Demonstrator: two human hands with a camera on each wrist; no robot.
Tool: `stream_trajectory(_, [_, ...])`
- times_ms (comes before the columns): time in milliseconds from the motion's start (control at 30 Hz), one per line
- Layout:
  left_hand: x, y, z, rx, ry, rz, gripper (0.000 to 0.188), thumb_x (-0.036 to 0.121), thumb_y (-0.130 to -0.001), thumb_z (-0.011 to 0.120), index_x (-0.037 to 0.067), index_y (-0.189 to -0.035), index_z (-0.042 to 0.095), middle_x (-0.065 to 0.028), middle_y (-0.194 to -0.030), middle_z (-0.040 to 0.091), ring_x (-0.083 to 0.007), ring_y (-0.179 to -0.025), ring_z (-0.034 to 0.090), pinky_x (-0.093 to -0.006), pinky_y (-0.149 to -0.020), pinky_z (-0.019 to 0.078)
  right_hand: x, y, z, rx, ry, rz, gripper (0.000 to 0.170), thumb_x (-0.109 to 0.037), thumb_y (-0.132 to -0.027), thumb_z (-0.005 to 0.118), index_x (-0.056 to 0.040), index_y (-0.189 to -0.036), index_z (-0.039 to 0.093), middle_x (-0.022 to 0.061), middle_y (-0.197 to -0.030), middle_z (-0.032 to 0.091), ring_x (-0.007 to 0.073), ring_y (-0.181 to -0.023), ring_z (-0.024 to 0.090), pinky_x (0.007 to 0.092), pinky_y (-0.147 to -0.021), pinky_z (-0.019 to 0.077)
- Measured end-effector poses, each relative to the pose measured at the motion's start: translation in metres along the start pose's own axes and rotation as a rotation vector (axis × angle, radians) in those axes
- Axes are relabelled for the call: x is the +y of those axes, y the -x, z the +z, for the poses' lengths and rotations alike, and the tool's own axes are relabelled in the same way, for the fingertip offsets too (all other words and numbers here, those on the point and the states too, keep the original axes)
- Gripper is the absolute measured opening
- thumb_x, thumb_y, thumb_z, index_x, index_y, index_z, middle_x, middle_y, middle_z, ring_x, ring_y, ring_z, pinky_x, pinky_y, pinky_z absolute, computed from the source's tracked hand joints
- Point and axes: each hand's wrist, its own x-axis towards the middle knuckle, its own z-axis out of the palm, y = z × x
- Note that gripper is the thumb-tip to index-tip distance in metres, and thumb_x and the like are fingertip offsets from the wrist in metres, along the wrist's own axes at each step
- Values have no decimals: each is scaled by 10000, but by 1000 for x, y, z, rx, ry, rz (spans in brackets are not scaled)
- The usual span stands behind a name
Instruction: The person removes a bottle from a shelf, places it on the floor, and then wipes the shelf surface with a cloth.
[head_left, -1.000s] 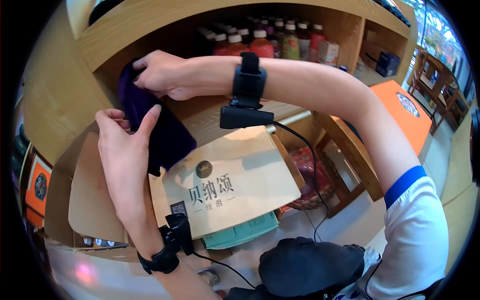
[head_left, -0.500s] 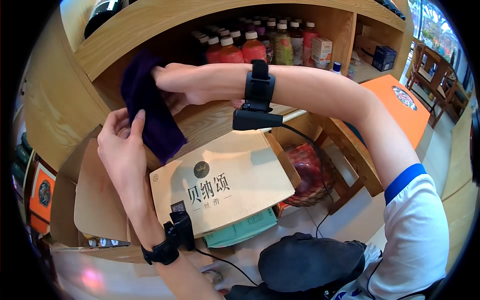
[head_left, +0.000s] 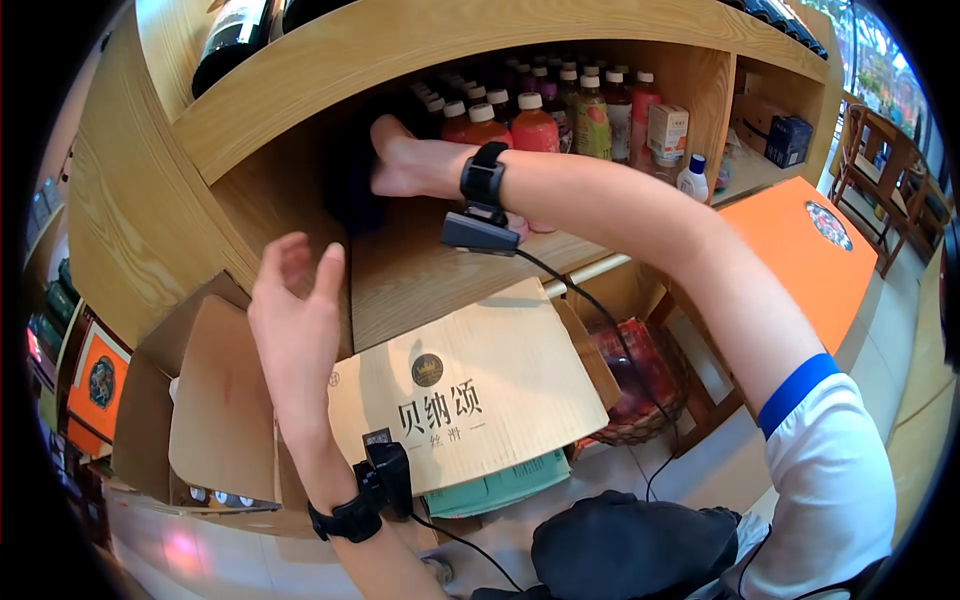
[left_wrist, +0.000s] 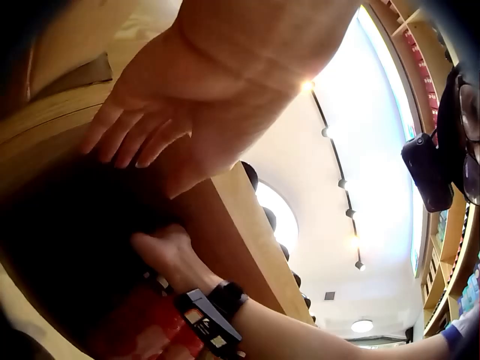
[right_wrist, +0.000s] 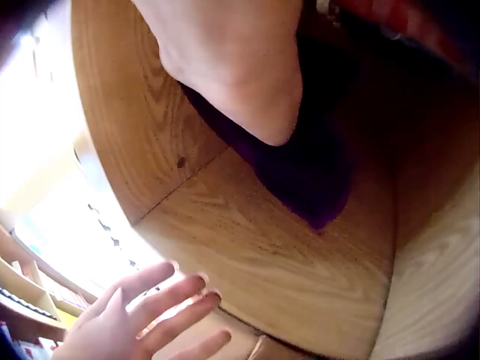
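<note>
Deep in the shadowed left side of the wooden shelf compartment, my right hand holds a dark purple cloth. In the right wrist view the cloth hangs out from under the hand against the wood; the fingertips are hidden. My left hand is in the air in front of the compartment, beside the flat carton's upper left corner. Its fingers are spread and relaxed in the left wrist view, with nothing in them.
Several capped drink bottles stand right of my right hand, with a small box beside them. Below lies a beige carton with Chinese lettering. An open cardboard box is at left; an orange box stands at right.
My right hand has carried the purple cloth away from my left hand, rightward and deeper into the compartment. My left hand has let go of the cloth, opened, and shifted slightly right and down.
</note>
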Motion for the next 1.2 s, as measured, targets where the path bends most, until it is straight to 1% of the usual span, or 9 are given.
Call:
stream_trajectory(167, [-8, 2, 3, -228, 9, -59, 407, 245, -959, 694, -58, -1226, 642, -256, -1153, 710, -356, -1132, 681, -405, -985, 513, -2, -38, -13, 133, 201, -195, 454, -240, -1029, 398, 18, -1394, 476, 225, -1406, 539, 397, -1370, 450, 555, -1125, 375])
stream_trajectory(267, [-6, 7, -1, -469, -230, 7, 414, 197, -968, 639, -38, -1308, 619, -268, -1271, 658, -415, -1198, 628, -425, -1027, 499, -2, -63, -26, 238, 430, -343, 475, -252, -1020, 421, 6, -1416, 455, 214, -1433, 516, 397, -1387, 424, 549, -1132, 355])
stream_trajectory(400, [-16, 8, 3, -747, -206, -49, 421, 217, -1001, 580, 15, -1370, 598, -236, -1358, 617, -401, -1260, 589, -427, -1068, 477, -7, -103, -53, 397, 864, -550, 510, -267, -1008, 452, -9, -1447, 427, 199, -1469, 486, 396, -1411, 388, 541, -1142, 329])
stream_trajectory(533, [-26, 7, 9, -832, -239, -177, 451, 289, -1032, 516, 24, -1391, 584, -234, -1403, 583, -383, -1318, 544, -415, -1106, 441, -11, -139, -83, 510, 1274, -693, 552, -282, -996, 483, -25, -1477, 399, 184, -1504, 455, 395, -1434, 352, 533, -1152, 302])
stream_trajectory(700, [-29, 14, 9, -969, -296, -89, 502, 362, -1072, 385, 61, -1441, 544, -221, -1461, 534, -359, -1396, 468, -420, -1158, 377, -2, -173, -114, 569, 1587, -755, 613, -301, -981, 521, -44, -1514, 364, 166, -1549, 418, 395, -1464, 307, 523, -1164, 268])
stream_trajectory(900, [-34, 18, 9, -953, -300, -21, 468, 336, -1087, 339, 5, -1279, 607, -252, -1353, 588, -405, -1286, 534, -472, -1112, 407, 8, -197, -137, 582, 1743, -783, 695, -324, -963, 567, -67, -1560, 321, 144, -1603, 372, 394, -1499, 253, 511, -1179, 228])
stream_trajectory(1000, [-35, 15, 15, -1030, -335, -10, 456, 330, -1088, 335, -16, -1219, 602, -251, -1308, 608, -414, -1228, 557, -477, -1077, 428, 8, -196, -132, 725, 1879, -1085, 622, -337, -982, 537, -112, -1545, 403, 112, -1604, 393, 380, -1493, 278, 522, -1165, 235])
stream_trajectory(1133, [-29, 14, 12, -992, -308, -2, 461, 327, -1086, 339, -27, -1224, 601, -244, -1254, 629, -409, -1211, 568, -476, -1054, 441, -1, -176, -125, 676, 1783, -939, 596, -329, -985, 525, -102, -1526, 421, 115, -1596, 406, 371, -1482, 298, 511, -1164, 247])
stream_trajectory(1200, [-28, 7, 12, -1096, -327, -184, 608, 503, -1058, 414, 64, -1459, 540, -168, -1529, 495, -333, -1453, 413, -378, -1207, 314, -4, -166, -119, 659, 1726, -897, 583, -325, -987, 519, -97, -1517, 430, 116, -1592, 412, 367, -1477, 307, 505, -1164, 253])
